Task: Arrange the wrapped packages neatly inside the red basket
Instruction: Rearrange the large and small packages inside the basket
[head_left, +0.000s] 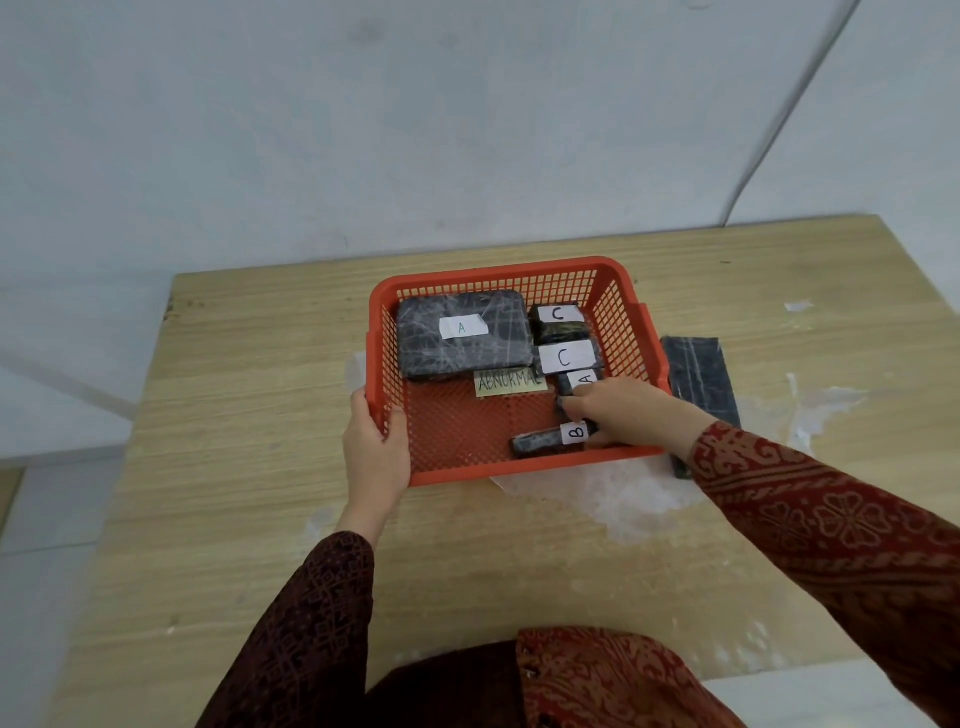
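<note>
The red basket sits on the wooden table. Inside, a large black wrapped package labelled A lies at the back left. Two packages labelled C lie at the back right, with a small package labelled A in front of them. A slim package labelled B lies near the front wall. My left hand grips the basket's front left corner. My right hand reaches into the basket with its fingers closed on the right end of the B package.
A paper label reading ABNORMAL lies on the basket floor. Another long dark wrapped package lies on the table just right of the basket. White residue patches mark the table. A wall stands behind, and the table's left edge is near.
</note>
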